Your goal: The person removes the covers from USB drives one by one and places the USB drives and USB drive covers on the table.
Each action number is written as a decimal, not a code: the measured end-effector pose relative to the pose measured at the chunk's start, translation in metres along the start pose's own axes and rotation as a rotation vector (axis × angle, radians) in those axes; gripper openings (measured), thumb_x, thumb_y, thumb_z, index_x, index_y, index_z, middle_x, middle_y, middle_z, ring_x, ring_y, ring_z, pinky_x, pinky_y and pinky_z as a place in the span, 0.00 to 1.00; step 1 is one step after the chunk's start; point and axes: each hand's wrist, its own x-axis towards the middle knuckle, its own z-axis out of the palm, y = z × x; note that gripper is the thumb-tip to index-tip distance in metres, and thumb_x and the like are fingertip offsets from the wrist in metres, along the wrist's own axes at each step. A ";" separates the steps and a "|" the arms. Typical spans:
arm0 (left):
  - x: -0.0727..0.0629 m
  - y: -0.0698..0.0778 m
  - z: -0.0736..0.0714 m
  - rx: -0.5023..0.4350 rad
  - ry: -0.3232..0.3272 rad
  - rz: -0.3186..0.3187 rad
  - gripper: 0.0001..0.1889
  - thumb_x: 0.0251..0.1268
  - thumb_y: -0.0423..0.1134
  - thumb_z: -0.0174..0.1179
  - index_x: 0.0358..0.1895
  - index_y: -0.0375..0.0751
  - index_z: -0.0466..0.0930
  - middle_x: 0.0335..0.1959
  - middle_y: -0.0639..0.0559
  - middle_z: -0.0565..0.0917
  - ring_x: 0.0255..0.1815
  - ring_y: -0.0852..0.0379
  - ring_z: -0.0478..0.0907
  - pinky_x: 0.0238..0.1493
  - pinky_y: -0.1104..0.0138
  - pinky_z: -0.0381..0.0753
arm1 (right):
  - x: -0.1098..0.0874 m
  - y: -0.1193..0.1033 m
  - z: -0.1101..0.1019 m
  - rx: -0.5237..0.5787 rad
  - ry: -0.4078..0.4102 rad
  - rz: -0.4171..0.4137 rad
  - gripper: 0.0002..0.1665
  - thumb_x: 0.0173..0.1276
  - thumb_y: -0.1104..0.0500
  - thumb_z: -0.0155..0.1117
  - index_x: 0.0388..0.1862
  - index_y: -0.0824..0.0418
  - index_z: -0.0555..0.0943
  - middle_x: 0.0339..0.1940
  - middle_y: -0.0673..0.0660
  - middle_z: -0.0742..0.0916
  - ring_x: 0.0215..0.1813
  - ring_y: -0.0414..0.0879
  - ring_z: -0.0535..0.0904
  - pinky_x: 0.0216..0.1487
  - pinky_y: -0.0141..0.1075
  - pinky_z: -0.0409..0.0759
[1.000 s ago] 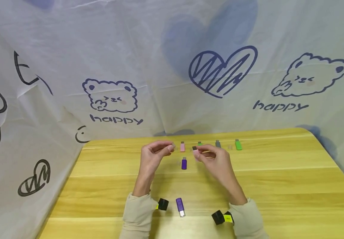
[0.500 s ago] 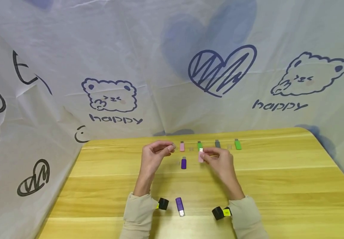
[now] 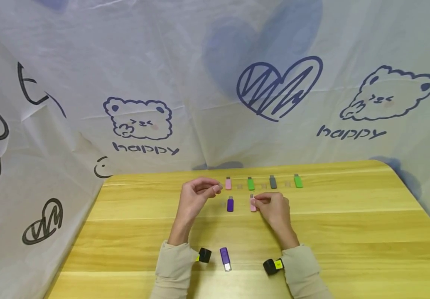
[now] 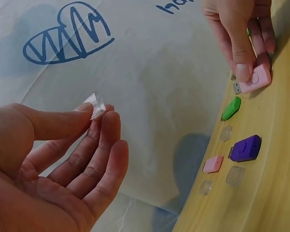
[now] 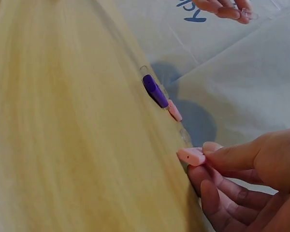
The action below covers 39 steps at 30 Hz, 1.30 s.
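Observation:
Between thumb and fingertips my left hand (image 3: 197, 198) pinches a small clear plastic cap (image 4: 95, 106), held up above the table. My right hand (image 3: 276, 207) pinches a pink USB stick (image 4: 256, 79), its metal plug pointing toward the back, low over the table in front of the row. To its left lies a purple USB stick (image 3: 230, 204) with a clear cap (image 4: 235, 176) beside it. Behind them runs a row: a pink USB stick (image 3: 228, 183), a green one (image 3: 250, 183), a grey one (image 3: 272, 182) and another green one (image 3: 298, 181).
Clear caps, such as this cap (image 3: 239, 186), lie between the sticks in the back row. Another purple USB stick (image 3: 225, 259) lies near the front, between my forearms. The wooden table (image 3: 349, 232) ends at a white printed cloth (image 3: 200, 83) behind and at the left.
My right hand has moved the pink USB stick toward me and down to the table, right of the purple one. The left hand with the cap has shifted slightly right.

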 end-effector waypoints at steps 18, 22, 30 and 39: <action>-0.001 -0.008 0.008 0.099 -0.062 -0.021 0.04 0.66 0.25 0.67 0.41 0.31 0.88 0.36 0.40 0.89 0.38 0.44 0.88 0.46 0.50 0.87 | 0.000 -0.001 0.002 -0.119 0.022 -0.089 0.07 0.64 0.64 0.76 0.36 0.69 0.89 0.27 0.57 0.90 0.29 0.48 0.86 0.33 0.43 0.86; -0.001 -0.011 0.012 0.148 -0.103 -0.043 0.03 0.66 0.25 0.67 0.40 0.32 0.88 0.36 0.42 0.90 0.39 0.41 0.87 0.45 0.50 0.87 | 0.000 0.000 0.003 -0.134 0.033 -0.102 0.06 0.63 0.65 0.77 0.34 0.69 0.89 0.28 0.57 0.89 0.30 0.49 0.87 0.33 0.44 0.87; 0.003 -0.017 0.015 0.262 -0.202 -0.023 0.02 0.66 0.28 0.68 0.39 0.35 0.89 0.37 0.46 0.90 0.40 0.38 0.85 0.38 0.54 0.86 | -0.001 -0.003 -0.010 -0.135 -0.020 -0.068 0.05 0.65 0.65 0.74 0.36 0.68 0.89 0.28 0.56 0.89 0.31 0.48 0.86 0.37 0.45 0.86; 0.028 -0.031 0.042 0.524 -0.330 0.029 0.01 0.65 0.30 0.70 0.35 0.36 0.90 0.29 0.50 0.88 0.29 0.51 0.83 0.28 0.71 0.78 | 0.002 -0.004 -0.066 -0.035 -0.103 0.088 0.09 0.73 0.65 0.66 0.46 0.70 0.87 0.35 0.61 0.89 0.35 0.53 0.88 0.32 0.35 0.82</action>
